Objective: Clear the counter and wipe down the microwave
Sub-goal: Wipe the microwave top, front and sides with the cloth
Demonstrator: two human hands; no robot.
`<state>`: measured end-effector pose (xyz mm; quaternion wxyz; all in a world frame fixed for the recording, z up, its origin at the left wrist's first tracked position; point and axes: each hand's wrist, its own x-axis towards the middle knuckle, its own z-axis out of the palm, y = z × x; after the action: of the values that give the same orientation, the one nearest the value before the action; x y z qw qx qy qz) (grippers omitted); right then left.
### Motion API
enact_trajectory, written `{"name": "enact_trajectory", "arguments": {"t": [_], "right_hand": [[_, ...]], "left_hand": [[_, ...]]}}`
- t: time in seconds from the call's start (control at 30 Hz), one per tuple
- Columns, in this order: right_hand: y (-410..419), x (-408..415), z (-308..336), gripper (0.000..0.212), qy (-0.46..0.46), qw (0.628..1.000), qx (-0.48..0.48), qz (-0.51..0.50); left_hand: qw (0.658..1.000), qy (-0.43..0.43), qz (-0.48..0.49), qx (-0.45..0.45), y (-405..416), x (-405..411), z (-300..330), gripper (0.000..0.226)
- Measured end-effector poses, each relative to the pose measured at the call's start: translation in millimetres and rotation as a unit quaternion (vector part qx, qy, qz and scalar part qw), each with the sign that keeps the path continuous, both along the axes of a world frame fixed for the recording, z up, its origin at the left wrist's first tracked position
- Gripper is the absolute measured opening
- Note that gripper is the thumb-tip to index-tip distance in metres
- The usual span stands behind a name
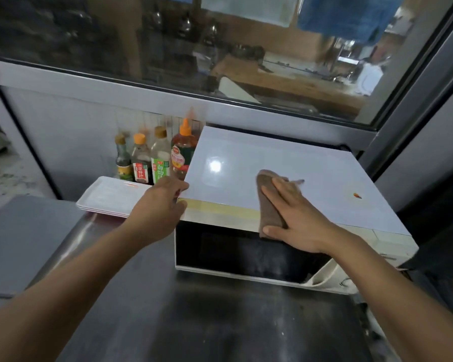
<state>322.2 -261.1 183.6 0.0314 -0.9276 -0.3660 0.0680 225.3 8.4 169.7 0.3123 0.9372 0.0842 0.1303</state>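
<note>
So we've got the microwave [246, 257] on the steel bench [194, 322], right side, under a window, long axis running left-right with a white panel [246, 163] on top. Our right hand [298, 218] presses a brown cloth [268, 202] flat near the front edge; left hand [160, 205] grips the panel's left corner. Trays [107, 197] and sauce bottles [152, 158] sit further left.

The microwave [246, 246] top carried a glossy white panel [259, 163]; the brown cloth [268, 205] looked soft and matt; the counter [194, 322] was dull, smeared metal
</note>
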Motion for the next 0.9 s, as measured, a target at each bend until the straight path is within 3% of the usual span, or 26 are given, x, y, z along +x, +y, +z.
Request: {"name": "enact_trajectory", "arguments": {"t": [0.27, 0.53, 0.7, 0.9], "right_hand": [[132.3, -26.3, -3.5, 0.087, -0.046, 0.995, 0.046, 0.071], [95.9, -38.6, -6.1, 0.075, -0.035, 0.999, 0.019, 0.028], [146.3, -31.6, -7.1, 0.072, -0.03, 0.999, 0.026, 0.022], [190.6, 24.3, -2.9, 0.051, 0.004, 0.996, 0.079, -0.039]], "left_hand": [[0.996, 0.014, -0.035, -0.081, 23.7, -3.9, 1.8, 0.036], [0.992, 0.013, -0.051, -0.113, 55.5, -3.8, 3.5, 0.031], [0.996, -0.02, -0.057, -0.07, 68.7, -4.5, 1.6, 0.029], [0.995, -0.006, -0.065, -0.071, 82.6, -8.2, -6.5, 0.03]]}}
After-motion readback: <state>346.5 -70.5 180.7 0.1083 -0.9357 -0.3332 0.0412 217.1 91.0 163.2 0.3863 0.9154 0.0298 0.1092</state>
